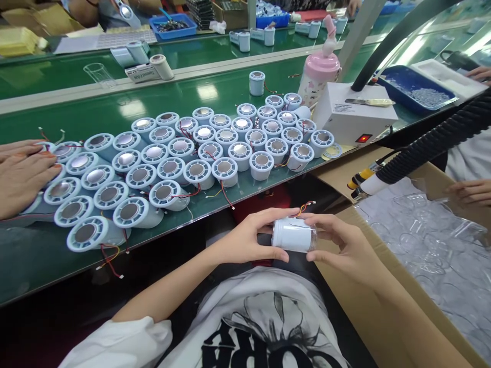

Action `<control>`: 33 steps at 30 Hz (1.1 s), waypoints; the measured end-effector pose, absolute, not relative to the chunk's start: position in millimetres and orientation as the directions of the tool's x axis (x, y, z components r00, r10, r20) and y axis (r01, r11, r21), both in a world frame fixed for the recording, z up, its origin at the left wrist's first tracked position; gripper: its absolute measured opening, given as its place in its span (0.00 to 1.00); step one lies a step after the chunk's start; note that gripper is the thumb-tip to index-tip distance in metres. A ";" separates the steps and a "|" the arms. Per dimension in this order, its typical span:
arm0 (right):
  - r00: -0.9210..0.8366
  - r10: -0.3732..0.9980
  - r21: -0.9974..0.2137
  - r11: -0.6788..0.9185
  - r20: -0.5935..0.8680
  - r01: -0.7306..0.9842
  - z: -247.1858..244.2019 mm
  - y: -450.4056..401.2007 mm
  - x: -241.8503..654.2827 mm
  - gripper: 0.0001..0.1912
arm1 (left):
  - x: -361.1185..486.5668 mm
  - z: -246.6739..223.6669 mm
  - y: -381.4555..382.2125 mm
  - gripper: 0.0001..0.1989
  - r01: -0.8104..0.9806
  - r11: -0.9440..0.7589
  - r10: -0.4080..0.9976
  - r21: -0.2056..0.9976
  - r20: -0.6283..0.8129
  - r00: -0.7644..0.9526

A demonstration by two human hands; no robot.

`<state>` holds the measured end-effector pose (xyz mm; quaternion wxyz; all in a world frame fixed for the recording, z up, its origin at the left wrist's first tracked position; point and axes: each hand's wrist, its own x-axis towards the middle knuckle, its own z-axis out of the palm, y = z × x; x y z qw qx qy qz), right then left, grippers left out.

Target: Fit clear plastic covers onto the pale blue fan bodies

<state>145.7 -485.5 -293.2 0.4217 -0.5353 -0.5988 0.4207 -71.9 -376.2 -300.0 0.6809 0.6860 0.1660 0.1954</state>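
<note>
Above my lap, a light blue cylindrical motor housing [293,235] lies on its side between my two hands, with thin coloured wires and a small white plug at its top. My left hand [257,237] grips its left end, fingers behind and thumb in front. At the other end my right hand [337,243] is closed around a clear plastic sleeve [313,239] that surrounds the housing's right end. Rows of similar blue housings [197,171] with round metallic centres stand on the green table [174,232] ahead, several with wires trailing.
A cardboard box [345,286] full of clear plastic sleeves [429,245] stands at my right. Above it hangs a black corrugated hose [433,143]. A white power box [353,115] and pink-lidded bottle [320,71] stand behind. Another person's hands [26,174] touch the housings at left.
</note>
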 end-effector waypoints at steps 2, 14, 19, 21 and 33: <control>-0.069 0.997 -0.968 0.046 0.030 0.247 -291.1 -485.8 144.9 0.22 | -73.0 -300.1 -376.8 0.38 -0.051 -0.039 0.483 0.998 0.064 0.873; -0.086 0.980 -0.983 -0.182 -0.181 -0.005 -289.6 -482.1 140.9 0.22 | -76.1 -300.2 -375.2 0.39 -0.066 -0.125 0.465 0.990 0.117 0.878; -0.079 0.957 -0.955 -0.286 -0.280 -0.082 -291.3 -479.0 140.4 0.20 | -76.8 -299.8 -375.3 0.39 -0.065 -0.138 0.460 0.988 0.122 0.879; -0.068 0.948 -0.943 -0.316 -0.310 -0.103 -293.1 -477.7 139.5 0.19 | -76.9 -300.2 -375.4 0.38 -0.063 -0.136 0.464 0.989 0.120 0.878; -0.193 0.864 -0.821 -0.502 -0.465 -0.273 -297.4 -470.7 132.9 0.26 | -77.8 -302.6 -374.5 0.40 -0.132 -0.177 0.448 0.975 0.199 0.872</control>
